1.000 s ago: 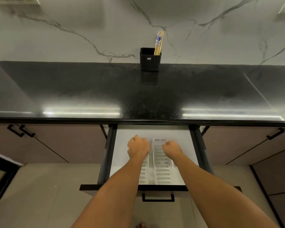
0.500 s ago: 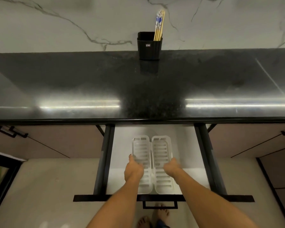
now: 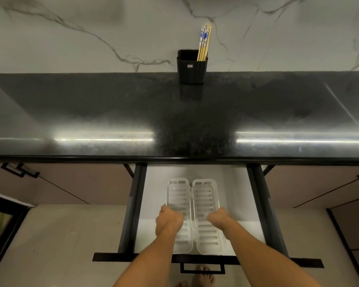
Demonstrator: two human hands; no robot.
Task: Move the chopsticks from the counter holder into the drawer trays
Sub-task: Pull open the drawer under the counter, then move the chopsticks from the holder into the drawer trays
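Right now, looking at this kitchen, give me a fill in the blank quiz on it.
1. The chopsticks stand in a ____ holder.
2. Two slotted white trays lie side by side in the open ____.
3. The left hand and right hand are at the ____.

Missing words: black; drawer; trays

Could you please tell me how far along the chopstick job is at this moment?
Done: the drawer is open. In hand: left hand and right hand grip the two white trays. Left: all chopsticks stand in the holder.
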